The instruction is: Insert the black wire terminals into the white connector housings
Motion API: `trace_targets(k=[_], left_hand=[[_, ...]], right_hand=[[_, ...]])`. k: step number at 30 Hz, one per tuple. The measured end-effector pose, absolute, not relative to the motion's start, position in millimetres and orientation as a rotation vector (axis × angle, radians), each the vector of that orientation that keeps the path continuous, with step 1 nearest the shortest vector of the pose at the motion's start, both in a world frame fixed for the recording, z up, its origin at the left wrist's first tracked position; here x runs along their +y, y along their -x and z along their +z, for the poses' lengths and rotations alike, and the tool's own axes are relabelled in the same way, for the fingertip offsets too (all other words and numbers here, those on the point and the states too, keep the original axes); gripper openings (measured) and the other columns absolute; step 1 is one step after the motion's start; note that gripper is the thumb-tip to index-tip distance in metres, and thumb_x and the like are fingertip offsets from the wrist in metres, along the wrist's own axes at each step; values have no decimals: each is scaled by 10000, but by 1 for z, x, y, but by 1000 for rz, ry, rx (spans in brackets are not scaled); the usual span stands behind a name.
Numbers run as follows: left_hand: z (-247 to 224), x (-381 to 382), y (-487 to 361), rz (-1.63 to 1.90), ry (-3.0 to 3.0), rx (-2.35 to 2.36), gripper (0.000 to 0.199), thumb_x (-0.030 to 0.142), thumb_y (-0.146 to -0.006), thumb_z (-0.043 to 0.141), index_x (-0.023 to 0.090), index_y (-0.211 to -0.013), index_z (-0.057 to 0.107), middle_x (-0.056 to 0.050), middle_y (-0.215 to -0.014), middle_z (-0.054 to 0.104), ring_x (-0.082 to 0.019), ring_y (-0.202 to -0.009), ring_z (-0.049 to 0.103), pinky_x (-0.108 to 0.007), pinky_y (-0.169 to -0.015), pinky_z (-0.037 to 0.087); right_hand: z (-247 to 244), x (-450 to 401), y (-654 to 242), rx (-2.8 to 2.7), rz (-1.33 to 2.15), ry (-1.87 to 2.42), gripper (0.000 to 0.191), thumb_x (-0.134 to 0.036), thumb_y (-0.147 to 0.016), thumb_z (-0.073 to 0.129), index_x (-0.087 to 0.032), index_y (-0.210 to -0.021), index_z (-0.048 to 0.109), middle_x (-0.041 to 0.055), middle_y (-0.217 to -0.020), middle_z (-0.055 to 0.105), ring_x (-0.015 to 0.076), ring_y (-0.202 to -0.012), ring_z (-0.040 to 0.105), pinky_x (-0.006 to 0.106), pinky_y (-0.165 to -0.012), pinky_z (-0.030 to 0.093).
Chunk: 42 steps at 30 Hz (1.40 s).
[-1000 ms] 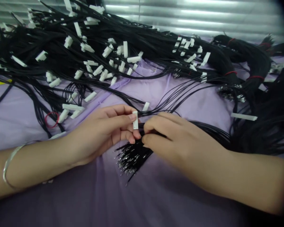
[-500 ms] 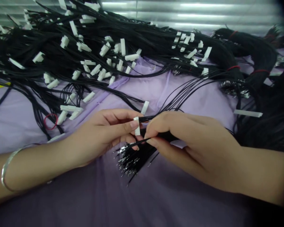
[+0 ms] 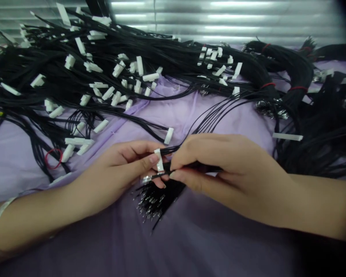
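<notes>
My left hand (image 3: 132,165) pinches a white connector housing (image 3: 159,161) between thumb and fingers. Several black wires run from that housing toward the right, passing behind my right hand (image 3: 219,165). Thumb and forefinger of the right hand are closed on a black wire (image 3: 162,175), whose shiny metal terminal points left, just below the housing. More of the black wires lie under the right palm, partly hidden. Beneath both hands a thick bundle of loose black wires (image 3: 161,200) spreads out, its ends tipped with metal terminals.
A large heap of black cables (image 3: 150,38) with white connectors stretches across the back. Bundles tied with red bands (image 3: 298,88) lie at the right. A red ring (image 3: 54,158) sits at left on the purple cloth (image 3: 150,250). One white connector (image 3: 168,135) lies just beyond my hands.
The scene has shifted left in view. My right hand has brought a wire's metal terminal out clear of the bundle, near the housing. My left hand keeps hold of the housing.
</notes>
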<state>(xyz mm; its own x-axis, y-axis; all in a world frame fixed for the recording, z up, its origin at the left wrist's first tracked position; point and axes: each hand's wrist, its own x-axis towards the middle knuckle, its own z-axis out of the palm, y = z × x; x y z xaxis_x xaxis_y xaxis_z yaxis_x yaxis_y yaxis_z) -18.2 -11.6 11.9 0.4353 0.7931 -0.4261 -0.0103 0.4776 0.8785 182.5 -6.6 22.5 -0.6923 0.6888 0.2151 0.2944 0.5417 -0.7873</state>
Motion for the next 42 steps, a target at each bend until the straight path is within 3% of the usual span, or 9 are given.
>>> trace_targets(k=[4, 10, 15, 21, 42], left_hand=[[7, -13, 19, 673, -865, 1025, 153, 166, -772, 704, 142, -921, 681, -25, -686, 709, -106, -593, 664, -145, -594, 552], [8, -14, 15, 716, -774, 1082, 225, 82, -745, 714, 143, -943, 625, -34, -797, 731, -106, -663, 685, -140, -655, 560], [7, -14, 16, 703, -789, 1084, 173, 151, -772, 717, 162, -895, 597, -11, -762, 722, -101, -689, 688, -118, -667, 545], [6, -14, 19, 675, -864, 1103, 196, 178, -808, 689, 162, -982, 601, -17, -783, 731, -89, -690, 694, -92, -652, 529], [4, -12, 19, 640, -882, 1058, 111, 156, -830, 661, 141, -933, 622, 13, -775, 715, -68, -669, 678, -101, -663, 548]], right_hand=[[19, -1, -181, -2226, 1064, 1110, 132, -184, -832, 589, -212, -730, 668, -59, -668, 637, 55, -572, 540, 198, -507, 387], [21, 3, -181, -2106, 1181, 1170, 160, -253, -848, 578, -208, -740, 686, -71, -618, 619, 45, -539, 516, 179, -478, 377], [22, 3, -183, -2122, 1098, 1264, 152, -188, -775, 597, -199, -628, 630, -69, -507, 543, 49, -456, 448, 193, -385, 309], [19, 5, -183, -2110, 1081, 1287, 165, -164, -745, 587, -192, -584, 606, -66, -478, 526, 47, -433, 428, 192, -362, 295], [18, 6, -183, -2120, 1200, 1294, 162, -182, -764, 569, -177, -602, 582, -78, -478, 484, 23, -432, 382, 135, -354, 258]])
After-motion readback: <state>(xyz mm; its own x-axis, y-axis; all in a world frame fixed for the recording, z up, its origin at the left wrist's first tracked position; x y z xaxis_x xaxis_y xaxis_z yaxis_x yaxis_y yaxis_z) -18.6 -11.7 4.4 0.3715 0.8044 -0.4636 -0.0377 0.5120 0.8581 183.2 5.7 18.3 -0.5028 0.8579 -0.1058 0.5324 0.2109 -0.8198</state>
